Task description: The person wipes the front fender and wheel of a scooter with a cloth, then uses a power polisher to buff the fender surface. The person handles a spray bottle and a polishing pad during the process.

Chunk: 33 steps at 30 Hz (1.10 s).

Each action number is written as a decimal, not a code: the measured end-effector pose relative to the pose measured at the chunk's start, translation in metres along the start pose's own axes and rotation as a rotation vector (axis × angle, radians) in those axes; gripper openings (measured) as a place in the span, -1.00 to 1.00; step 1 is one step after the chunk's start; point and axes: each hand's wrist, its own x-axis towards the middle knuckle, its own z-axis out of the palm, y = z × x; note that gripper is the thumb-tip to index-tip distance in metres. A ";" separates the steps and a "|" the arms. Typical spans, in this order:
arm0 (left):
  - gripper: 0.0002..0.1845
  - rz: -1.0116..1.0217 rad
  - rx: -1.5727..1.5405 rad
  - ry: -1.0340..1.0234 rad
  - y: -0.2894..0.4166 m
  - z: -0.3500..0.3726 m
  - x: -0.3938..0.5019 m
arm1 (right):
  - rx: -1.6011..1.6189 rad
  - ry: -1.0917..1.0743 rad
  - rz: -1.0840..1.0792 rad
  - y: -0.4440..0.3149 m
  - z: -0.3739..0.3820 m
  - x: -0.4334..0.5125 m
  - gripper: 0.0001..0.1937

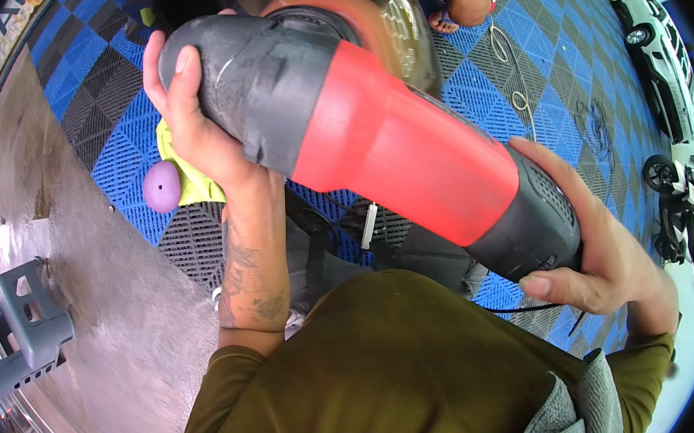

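Observation:
A red and black power polisher [402,141] slants across the view, held in both hands. My left hand [197,118] wraps around its black head at the upper left. At the lower right, my right hand [592,254] grips the vented black end of its body. Under the head shows an orange polishing pad [364,15], against or very close to a dark, glossy curved panel [414,38] that reflects lights. The pad looks smooth or blurred, so I cannot tell whether it spins. Much of the pad is hidden behind the head.
A purple foam pad [162,187] and a yellow-green cloth [193,169] lie left on blue and grey floor tiles [481,101]. A grey plastic step stool [41,324] stands far left. Another person's leg [467,4] is at the top right, near a thin cable [522,100].

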 end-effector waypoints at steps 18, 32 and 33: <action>-0.40 0.034 0.053 0.040 -0.002 0.009 0.013 | -0.139 0.019 0.000 -0.006 -0.023 0.011 0.27; -0.50 0.182 0.354 -0.008 -0.011 0.030 -0.029 | -0.047 -0.100 -0.054 0.062 -0.042 -0.025 0.09; -0.56 0.244 0.464 -0.005 -0.016 0.019 -0.024 | -0.107 -0.116 -0.056 0.062 -0.047 -0.020 0.08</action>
